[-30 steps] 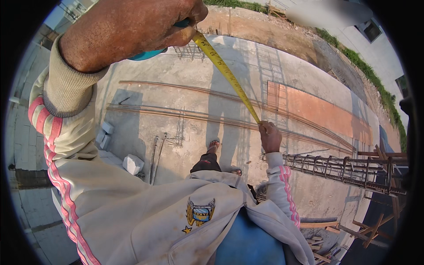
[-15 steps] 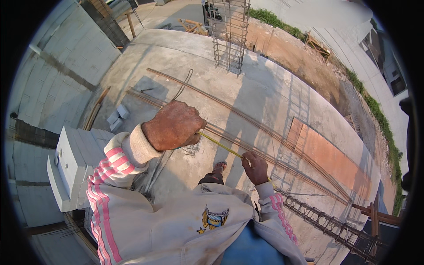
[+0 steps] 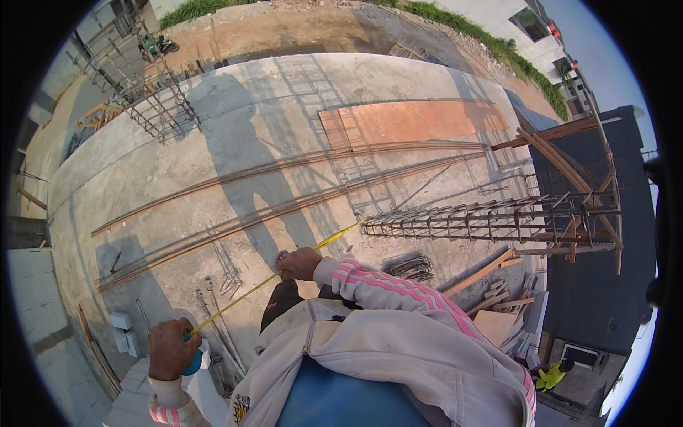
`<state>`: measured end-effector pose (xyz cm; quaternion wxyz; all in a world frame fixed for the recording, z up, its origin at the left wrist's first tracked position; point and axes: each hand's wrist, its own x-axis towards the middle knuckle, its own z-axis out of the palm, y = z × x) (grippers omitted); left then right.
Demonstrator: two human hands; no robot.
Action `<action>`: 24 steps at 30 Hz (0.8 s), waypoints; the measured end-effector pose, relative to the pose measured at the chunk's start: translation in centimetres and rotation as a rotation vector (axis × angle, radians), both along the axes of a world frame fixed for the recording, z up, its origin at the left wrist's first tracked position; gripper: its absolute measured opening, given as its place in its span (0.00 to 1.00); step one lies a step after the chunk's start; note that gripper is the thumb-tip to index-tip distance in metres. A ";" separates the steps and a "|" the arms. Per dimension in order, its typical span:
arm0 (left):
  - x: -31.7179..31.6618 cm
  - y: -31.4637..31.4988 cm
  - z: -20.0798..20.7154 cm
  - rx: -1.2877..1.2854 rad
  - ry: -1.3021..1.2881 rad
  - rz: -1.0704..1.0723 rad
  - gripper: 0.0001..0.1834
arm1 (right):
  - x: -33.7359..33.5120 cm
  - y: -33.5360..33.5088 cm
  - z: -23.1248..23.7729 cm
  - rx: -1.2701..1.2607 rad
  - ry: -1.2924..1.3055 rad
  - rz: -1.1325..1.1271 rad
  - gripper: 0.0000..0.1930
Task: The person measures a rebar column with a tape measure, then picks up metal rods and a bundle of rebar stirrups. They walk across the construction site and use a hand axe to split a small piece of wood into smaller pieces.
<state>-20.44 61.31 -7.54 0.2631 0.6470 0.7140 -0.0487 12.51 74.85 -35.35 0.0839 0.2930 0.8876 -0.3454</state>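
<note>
I saw the left hand [image 3: 169, 349] had swung down to the near left, so the thin yellow tape blade [image 3: 235, 304] now ran nearly straight past the right hand [image 3: 300, 264] toward the left end of the dark steel rebar cage [image 3: 455, 222]. Left fingers wrapped the rounded turquoise tape case [image 3: 194, 362]; right fingers were curled closed on the blade, which looked taut.

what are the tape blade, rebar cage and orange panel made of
Tape blade: probably coated steel, smooth yellow; a thin ribbon pulled straight.
Rebar cage: likely steel, dull dark brown; slim long bars ringed by hoops.
Orange panel: perhaps plywood, matte; flat and straight-edged, though sheet metal is possible.
</note>
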 end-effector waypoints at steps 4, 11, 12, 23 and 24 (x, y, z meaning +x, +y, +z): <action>0.9 0.1 -3.3 -0.074 -0.044 0.055 0.15 | -5.4 -2.1 3.1 0.074 0.258 0.079 0.07; 2.6 -2.4 -5.8 -0.046 -0.025 0.049 0.18 | -3.3 -2.8 -0.1 0.091 0.106 0.153 0.08; 3.1 -3.0 -5.5 -0.070 0.025 0.050 0.19 | -1.5 -2.2 -1.1 0.128 0.072 0.178 0.09; 14.5 -10.2 -8.4 -0.228 -0.171 0.460 0.20 | -2.6 -5.8 4.7 -0.045 0.276 0.641 0.10; 15.4 -11.2 -8.7 -0.256 -0.216 0.513 0.20 | -1.8 -5.4 4.5 -0.079 0.165 0.676 0.11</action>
